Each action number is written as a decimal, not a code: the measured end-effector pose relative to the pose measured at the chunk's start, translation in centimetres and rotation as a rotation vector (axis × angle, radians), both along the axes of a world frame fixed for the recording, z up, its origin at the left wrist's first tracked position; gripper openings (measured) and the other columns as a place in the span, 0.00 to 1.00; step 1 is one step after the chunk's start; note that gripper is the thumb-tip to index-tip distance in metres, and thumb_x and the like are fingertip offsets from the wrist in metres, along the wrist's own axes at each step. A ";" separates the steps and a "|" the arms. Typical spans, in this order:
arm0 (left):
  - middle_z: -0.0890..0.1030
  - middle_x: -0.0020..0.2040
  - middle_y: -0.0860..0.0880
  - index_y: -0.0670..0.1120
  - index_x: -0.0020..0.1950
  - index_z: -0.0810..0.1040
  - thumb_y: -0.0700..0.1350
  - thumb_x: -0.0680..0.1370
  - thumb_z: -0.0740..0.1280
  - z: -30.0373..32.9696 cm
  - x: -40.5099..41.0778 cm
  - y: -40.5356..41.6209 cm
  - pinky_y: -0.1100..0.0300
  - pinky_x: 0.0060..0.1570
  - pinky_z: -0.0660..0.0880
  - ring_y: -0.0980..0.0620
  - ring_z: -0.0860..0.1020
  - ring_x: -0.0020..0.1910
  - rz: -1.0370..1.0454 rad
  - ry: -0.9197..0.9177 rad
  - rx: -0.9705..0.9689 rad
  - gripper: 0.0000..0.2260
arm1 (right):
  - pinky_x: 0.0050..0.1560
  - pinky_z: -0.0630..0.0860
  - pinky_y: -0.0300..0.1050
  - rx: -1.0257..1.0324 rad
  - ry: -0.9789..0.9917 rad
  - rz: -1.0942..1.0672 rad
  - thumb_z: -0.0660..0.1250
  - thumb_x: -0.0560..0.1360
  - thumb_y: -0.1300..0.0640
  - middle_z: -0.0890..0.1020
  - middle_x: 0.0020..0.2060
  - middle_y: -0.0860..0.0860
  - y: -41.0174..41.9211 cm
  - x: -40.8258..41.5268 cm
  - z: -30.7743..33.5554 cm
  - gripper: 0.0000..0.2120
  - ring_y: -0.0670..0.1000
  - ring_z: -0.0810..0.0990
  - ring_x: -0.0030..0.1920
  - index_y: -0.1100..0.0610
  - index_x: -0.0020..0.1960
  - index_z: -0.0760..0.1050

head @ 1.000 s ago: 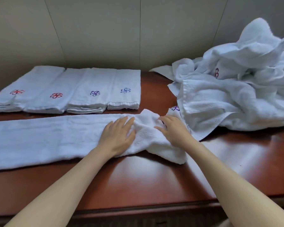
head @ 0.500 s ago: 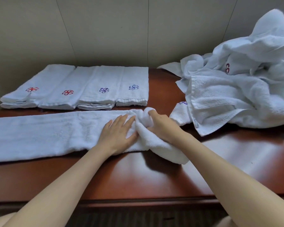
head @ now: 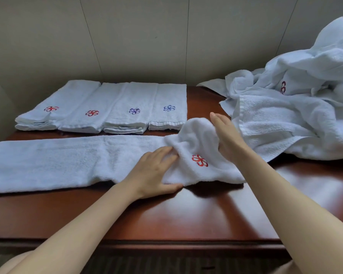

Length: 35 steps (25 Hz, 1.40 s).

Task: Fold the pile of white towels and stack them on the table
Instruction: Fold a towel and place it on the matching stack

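The long towel lies flat on the tabletop as a narrow strip, its long axis running left to right, parallel to the near edge. Its left part is smooth; its right end is lifted and bunched into a hump, with a red flower mark facing up.

The left hand rests palm down on the strip just left of that hump, fingers straight and slightly spread, pressing the cloth to the tabletop while the thumb lies along the near edge. The right hand is on the far right side of the hump, fingers straight and close together, their backs toward the camera; whether the thumb pinches cloth underneath is hidden by the towel.

So the raised end sits between the two hands, and the free length of the strip stretches away to the left of both. My reading is that the right end is being carried over leftward along the long axis, with the left hand marking the crease line. The right hand is the nearer one to the loose end.

Beyond the strip, four folded towels lie side by side. The unfolded pile sits at the right, just behind the right hand.
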State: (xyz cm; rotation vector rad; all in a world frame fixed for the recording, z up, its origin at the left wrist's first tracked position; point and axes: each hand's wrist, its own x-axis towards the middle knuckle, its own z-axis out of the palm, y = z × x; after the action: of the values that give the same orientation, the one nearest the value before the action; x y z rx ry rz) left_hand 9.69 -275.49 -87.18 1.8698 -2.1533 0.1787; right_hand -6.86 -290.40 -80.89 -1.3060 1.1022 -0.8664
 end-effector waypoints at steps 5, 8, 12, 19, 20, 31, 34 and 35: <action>0.77 0.45 0.46 0.43 0.49 0.79 0.46 0.66 0.55 0.7 -1.6 -1.2 0.57 0.34 0.74 0.44 0.78 0.41 -0.041 -0.115 -0.140 0.18 | 0.37 0.67 0.40 -0.068 0.533 0.325 0.52 0.80 0.41 0.74 0.40 0.49 1.2 -1.0 0.6 0.16 0.48 0.71 0.36 0.51 0.51 0.72; 0.75 0.38 0.47 0.44 0.48 0.81 0.42 0.65 0.52 0.8 -0.7 -0.9 0.62 0.27 0.67 0.46 0.76 0.34 -0.022 -0.051 -0.157 0.20 | 0.45 0.75 0.42 -0.256 0.703 0.608 0.68 0.73 0.44 0.79 0.45 0.48 1.3 -1.3 0.1 0.18 0.46 0.78 0.44 0.52 0.56 0.73; 0.76 0.39 0.49 0.45 0.45 0.83 0.45 0.65 0.52 2.2 -0.4 -0.2 0.60 0.28 0.72 0.51 0.73 0.41 0.080 0.159 -0.198 0.21 | 0.44 0.74 0.44 -0.256 0.778 0.431 0.68 0.71 0.54 0.81 0.43 0.52 0.5 -1.4 -1.6 0.13 0.51 0.79 0.45 0.57 0.53 0.76; 0.76 0.47 0.52 0.47 0.51 0.81 0.55 0.72 0.57 5.4 -0.9 1.5 0.56 0.50 0.73 0.57 0.73 0.46 -0.017 0.290 0.409 0.19 | 0.37 0.66 0.45 -0.492 0.571 -0.058 0.59 0.75 0.60 0.71 0.32 0.50 -1.5 -2.4 -0.2 0.07 0.52 0.71 0.38 0.58 0.38 0.68; 0.77 0.50 0.52 0.49 0.53 0.81 0.58 0.75 0.62 6.2 -0.7 1.3 0.60 0.54 0.72 0.58 0.75 0.49 -0.012 0.312 0.624 0.16 | 0.37 0.65 0.45 -0.481 0.687 -0.011 0.59 0.75 0.59 0.69 0.31 0.50 -1.6 -2.8 -0.4 0.10 0.53 0.70 0.38 0.57 0.35 0.66; 0.72 0.53 0.48 0.50 0.63 0.77 0.40 0.73 0.71 5.1 -0.9 -6.7 0.67 0.52 0.68 0.52 0.71 0.52 0.132 0.570 0.103 0.19 | 0.36 0.71 0.32 -0.159 0.127 0.624 0.66 0.75 0.66 0.78 0.34 0.41 1.1 -4.5 1.1 0.11 0.42 0.76 0.37 0.50 0.46 0.78; 0.73 0.49 0.50 0.45 0.50 0.83 0.40 0.71 0.70 3.4 -0.7 -5.7 0.69 0.52 0.63 0.50 0.72 0.52 0.058 0.512 -0.055 0.08 | 0.29 0.65 0.29 -0.076 0.356 0.868 0.68 0.76 0.62 0.73 0.28 0.39 2.2 -5.3 1.6 0.08 0.40 0.70 0.31 0.52 0.41 0.74; 0.73 0.48 0.51 0.46 0.47 0.84 0.41 0.70 0.69 2.8 -0.4 -5.1 0.67 0.52 0.64 0.51 0.73 0.52 0.034 0.500 -0.079 0.08 | 0.30 0.64 0.30 -0.082 0.417 0.910 0.69 0.75 0.59 0.72 0.27 0.39 2.2 -5.7 1.5 0.09 0.40 0.69 0.30 0.51 0.38 0.74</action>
State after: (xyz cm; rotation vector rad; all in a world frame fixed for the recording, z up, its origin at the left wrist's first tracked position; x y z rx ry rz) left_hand 9.32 -280.61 -84.42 1.6855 -1.7484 -0.1787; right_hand -12.58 -288.21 -79.41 -1.8721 0.6381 0.0464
